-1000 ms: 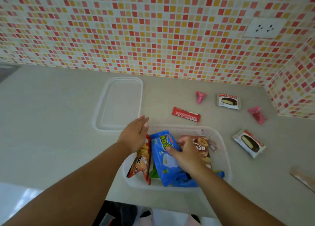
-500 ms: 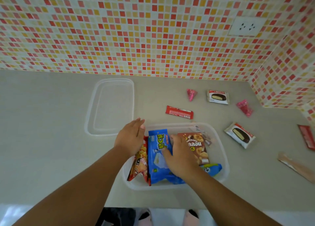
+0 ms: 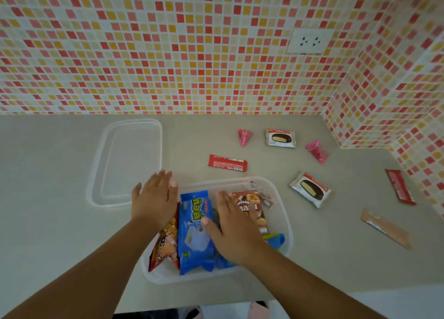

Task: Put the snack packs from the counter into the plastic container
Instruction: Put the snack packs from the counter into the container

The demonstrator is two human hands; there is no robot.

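Observation:
A clear plastic container (image 3: 284, 213) stands near the counter's front edge. Inside it lie a blue pack (image 3: 195, 232), an orange-red pack (image 3: 165, 245) at its left wall and a brown pack (image 3: 254, 207) to the right. My left hand (image 3: 155, 198) is flat with straight fingers over the container's left rim and the orange-red pack. My right hand (image 3: 231, 229) lies flat on the packs between the blue and brown ones, fingers straight. On the counter lie a red bar (image 3: 227, 162), two choco pie packs (image 3: 280, 138) (image 3: 310, 189) and two pink candies (image 3: 244, 136) (image 3: 317, 151).
The container's clear lid (image 3: 126, 162) lies on the counter to the left. At the far right lie another red bar (image 3: 400, 186) and a tan stick pack (image 3: 385, 228). A tiled wall with a socket (image 3: 310, 41) runs behind and along the right corner.
My right hand has flattened out on the packs, and the blue pack now lies lower in the container. My left hand stays at the left rim. The camera view shifted slightly.

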